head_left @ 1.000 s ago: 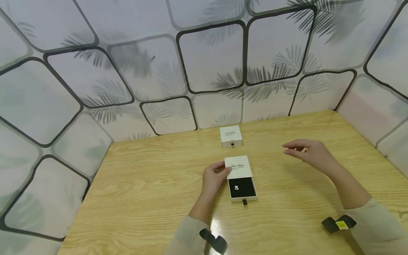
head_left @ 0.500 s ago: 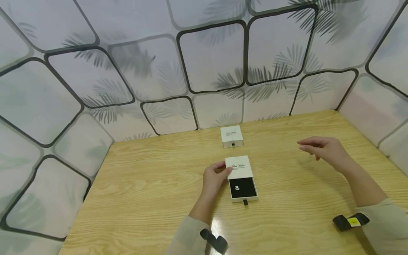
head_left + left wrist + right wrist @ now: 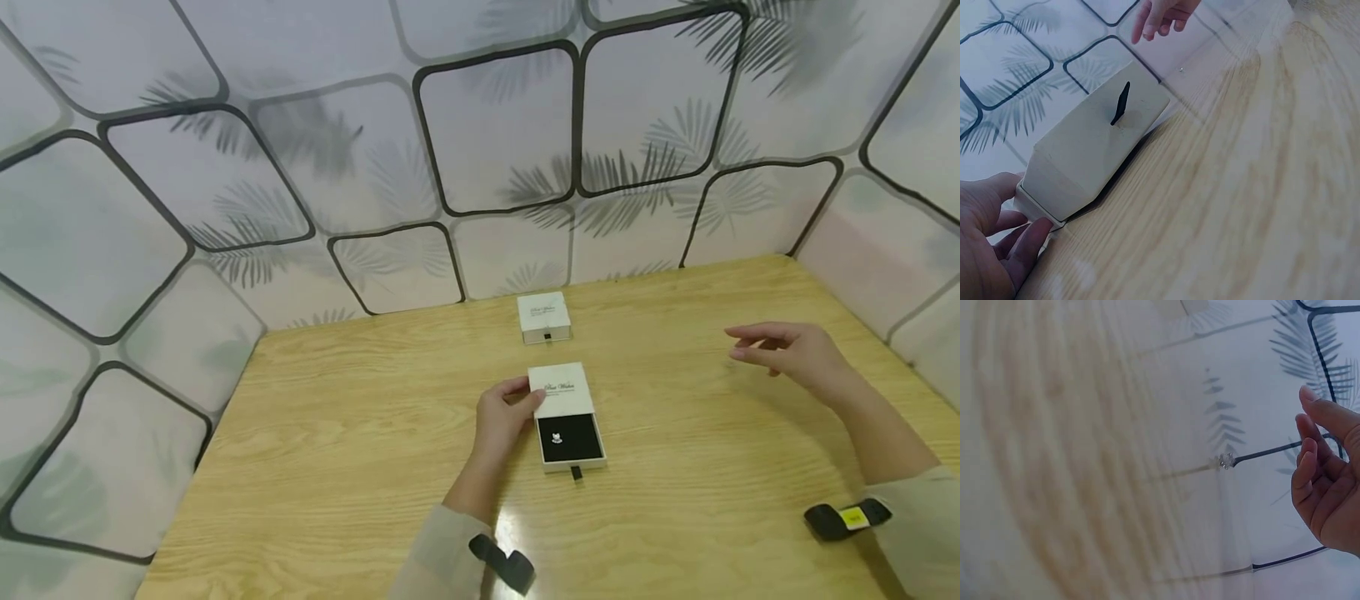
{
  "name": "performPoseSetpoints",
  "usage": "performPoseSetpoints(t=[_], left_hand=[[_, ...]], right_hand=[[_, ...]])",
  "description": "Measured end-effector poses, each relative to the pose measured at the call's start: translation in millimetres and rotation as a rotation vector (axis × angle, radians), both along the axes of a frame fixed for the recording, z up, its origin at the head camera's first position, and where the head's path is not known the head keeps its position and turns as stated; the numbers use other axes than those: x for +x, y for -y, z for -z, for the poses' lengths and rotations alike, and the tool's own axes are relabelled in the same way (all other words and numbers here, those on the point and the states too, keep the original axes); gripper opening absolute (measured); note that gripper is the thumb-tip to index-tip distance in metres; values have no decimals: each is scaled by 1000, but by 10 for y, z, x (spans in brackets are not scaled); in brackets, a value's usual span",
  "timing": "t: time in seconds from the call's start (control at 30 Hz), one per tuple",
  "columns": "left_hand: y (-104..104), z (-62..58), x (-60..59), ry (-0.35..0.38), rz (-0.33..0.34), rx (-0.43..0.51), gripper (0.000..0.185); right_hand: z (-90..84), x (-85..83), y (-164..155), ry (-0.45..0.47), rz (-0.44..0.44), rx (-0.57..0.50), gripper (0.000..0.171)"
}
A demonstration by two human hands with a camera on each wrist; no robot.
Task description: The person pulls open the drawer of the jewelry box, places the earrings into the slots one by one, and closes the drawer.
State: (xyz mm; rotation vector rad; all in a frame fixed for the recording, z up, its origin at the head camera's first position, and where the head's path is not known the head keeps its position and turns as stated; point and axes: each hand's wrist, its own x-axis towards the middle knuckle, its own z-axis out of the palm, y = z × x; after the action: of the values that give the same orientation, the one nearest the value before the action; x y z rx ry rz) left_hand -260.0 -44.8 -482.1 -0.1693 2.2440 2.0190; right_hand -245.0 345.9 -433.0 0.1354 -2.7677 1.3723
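- Drawer gift box [image 3: 564,414]: light, stiff card, likely slides easily; hold by sleeve sides.
- Left hand [image 3: 504,417] grasps the sleeve edge.
- Right hand [image 3: 793,352] relaxed, empty, well apart.
- Small earring [image 3: 557,437] in tray: delicate.

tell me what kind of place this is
Probably a small staged recording booth rather than a home or shop: a bare wooden table hemmed in by printed backdrop walls with palm-leaf shadows. On it lie only two white gift boxes, one open, one shut.
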Motion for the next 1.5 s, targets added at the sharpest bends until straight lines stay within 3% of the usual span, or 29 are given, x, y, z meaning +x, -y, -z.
performPoseSetpoints(t=[0.37, 0.67, 0.97, 1.27, 1.5], left_hand=[[2, -3, -3, -10, 14, 12, 37], [1, 13, 11, 8, 15, -7, 37], [-3, 8, 9, -13, -7, -25, 37], [-18, -27, 43, -41, -28, -23, 38], [-32, -73, 63, -42, -44, -11, 37]], right_hand=[[121, -72, -135, 41, -36, -126, 27], [272, -145, -284, 241, -1, -256, 23], [320, -241, -279, 267, -19, -121, 20], [314, -276, -216, 228, -48, 44, 46], [317, -289, -219, 251, -40, 50, 53]])
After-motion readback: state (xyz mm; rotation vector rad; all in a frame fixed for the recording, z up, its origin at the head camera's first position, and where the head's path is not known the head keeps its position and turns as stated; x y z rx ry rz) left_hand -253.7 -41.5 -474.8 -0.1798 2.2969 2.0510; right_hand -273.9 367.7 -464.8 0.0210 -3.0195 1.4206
